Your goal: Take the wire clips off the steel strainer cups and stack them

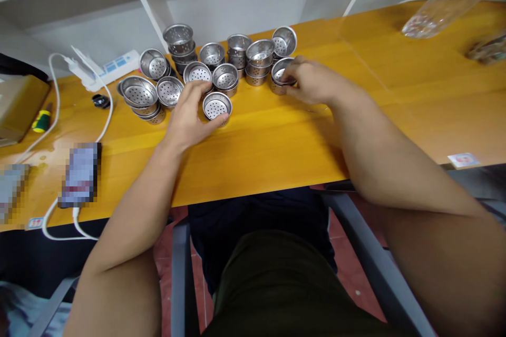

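Observation:
Several small perforated steel strainer cups (pixel 225 76) stand in a cluster at the back of the yellow wooden table (pixel 276 142), some stacked. My left hand (pixel 188 116) curls around the nearest single cup (pixel 216 107), thumb under its front rim. My right hand (pixel 312 81) is closed on the top cup of a short stack (pixel 280 72) at the right end of the cluster. A wider, shallow strainer stack (pixel 139 93) lies at the left end.
A white power strip (pixel 113 67) with a cable (pixel 55 95) lies at the back left beside a small black object (pixel 101 101). A yellow-green screwdriver (pixel 41 120), a phone (pixel 80 174) and a cardboard box (pixel 18 105) are on the left. A clear plastic bag (pixel 438 13) lies far right.

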Demonstrator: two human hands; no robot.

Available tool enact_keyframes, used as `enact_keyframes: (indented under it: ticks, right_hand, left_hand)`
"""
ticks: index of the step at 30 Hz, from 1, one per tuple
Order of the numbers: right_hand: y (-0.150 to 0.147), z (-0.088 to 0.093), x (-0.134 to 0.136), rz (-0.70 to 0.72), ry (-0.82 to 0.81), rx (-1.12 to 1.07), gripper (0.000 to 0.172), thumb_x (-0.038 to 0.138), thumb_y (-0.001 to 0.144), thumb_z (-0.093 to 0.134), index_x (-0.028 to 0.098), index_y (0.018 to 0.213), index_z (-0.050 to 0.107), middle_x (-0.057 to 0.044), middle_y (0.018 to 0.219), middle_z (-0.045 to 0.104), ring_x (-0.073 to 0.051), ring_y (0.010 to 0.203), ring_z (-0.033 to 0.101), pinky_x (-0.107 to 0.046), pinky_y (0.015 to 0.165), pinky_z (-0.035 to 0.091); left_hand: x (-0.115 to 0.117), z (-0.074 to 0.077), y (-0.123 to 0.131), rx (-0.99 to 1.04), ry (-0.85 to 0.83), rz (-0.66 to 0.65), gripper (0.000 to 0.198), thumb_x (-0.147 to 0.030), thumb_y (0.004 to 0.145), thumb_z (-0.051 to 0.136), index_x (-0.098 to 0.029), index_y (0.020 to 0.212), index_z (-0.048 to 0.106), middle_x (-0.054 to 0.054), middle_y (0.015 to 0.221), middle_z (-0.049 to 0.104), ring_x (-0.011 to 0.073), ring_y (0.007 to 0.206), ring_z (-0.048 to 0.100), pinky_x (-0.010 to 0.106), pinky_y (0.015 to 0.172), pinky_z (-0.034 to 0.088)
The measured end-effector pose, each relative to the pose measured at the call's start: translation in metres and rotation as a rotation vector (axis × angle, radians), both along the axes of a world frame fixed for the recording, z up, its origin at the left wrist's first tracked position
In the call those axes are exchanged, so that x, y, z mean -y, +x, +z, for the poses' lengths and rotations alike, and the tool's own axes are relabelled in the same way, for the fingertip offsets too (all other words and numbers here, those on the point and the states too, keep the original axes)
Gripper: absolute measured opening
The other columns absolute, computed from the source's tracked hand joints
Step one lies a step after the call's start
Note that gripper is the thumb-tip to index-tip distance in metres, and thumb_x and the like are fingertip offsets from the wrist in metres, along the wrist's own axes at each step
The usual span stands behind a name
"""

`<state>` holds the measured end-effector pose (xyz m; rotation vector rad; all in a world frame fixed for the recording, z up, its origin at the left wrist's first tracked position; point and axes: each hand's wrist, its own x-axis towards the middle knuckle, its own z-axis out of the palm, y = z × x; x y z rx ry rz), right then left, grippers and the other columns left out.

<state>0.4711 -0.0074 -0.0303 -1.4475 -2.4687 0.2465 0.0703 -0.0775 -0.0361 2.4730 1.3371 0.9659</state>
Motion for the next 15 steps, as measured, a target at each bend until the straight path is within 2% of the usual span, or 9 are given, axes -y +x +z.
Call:
enact_keyframes:
  ticks: [3,6,10,13,15]
  right_hand:
    - [0.004,0.004,0.005,-0.041,0.025,-0.094,0.049,0.074,0.119,0.078,0.026,0.113,0.073,-0.021,0.134,0.080,-0.040,0.112,0.076,-0.059,0.108,0.066]
    - [0.007,0.010,0.011,-0.027,0.125,-0.290,0.059,0.088,0.113,0.083,0.030,0.114,0.073,-0.016,0.122,0.083,-0.037,0.107,0.072,-0.059,0.105,0.065]
    - [-0.016,0.012,0.028,0.049,0.192,-0.560,0.065,0.092,0.103,0.093,0.032,0.109,0.068,-0.009,0.108,0.078,-0.029,0.085,0.065,-0.054,0.085,0.063]
    - [-0.055,-0.001,0.044,0.248,0.083,-0.674,0.070,0.089,0.101,0.098,0.029,0.109,0.062,-0.006,0.105,0.073,-0.026,0.084,0.066,-0.045,0.073,0.059]
    - [-0.080,-0.011,0.054,0.368,0.010,-0.705,0.063,0.079,0.105,0.099,0.029,0.112,0.061,-0.004,0.104,0.070,-0.026,0.085,0.069,-0.043,0.073,0.060]
  left_hand:
    - [-0.006,-0.006,-0.004,0.015,0.031,-0.016,0.081,-0.068,0.107,0.091,-0.032,0.172,0.059,0.015,0.181,0.067,0.0449,0.175,0.063,0.070,0.148,0.057]
    - [-0.016,-0.014,-0.006,0.063,0.186,-0.126,0.087,-0.084,0.110,0.081,-0.036,0.176,0.052,0.014,0.181,0.065,0.0439,0.173,0.063,0.073,0.143,0.061]
    - [-0.018,-0.018,0.004,0.082,0.416,-0.309,0.086,-0.078,0.115,0.078,-0.035,0.182,0.046,0.017,0.177,0.066,0.0405,0.167,0.069,0.072,0.139,0.065]
    - [-0.010,-0.018,0.016,0.043,0.343,-0.319,0.089,-0.082,0.117,0.073,-0.036,0.186,0.040,0.018,0.184,0.063,0.0432,0.177,0.064,0.074,0.148,0.058]
    - [-0.006,-0.019,0.020,0.031,0.221,-0.306,0.103,-0.093,0.111,0.072,-0.036,0.189,0.035,0.018,0.190,0.060,0.0469,0.183,0.059,0.076,0.155,0.050]
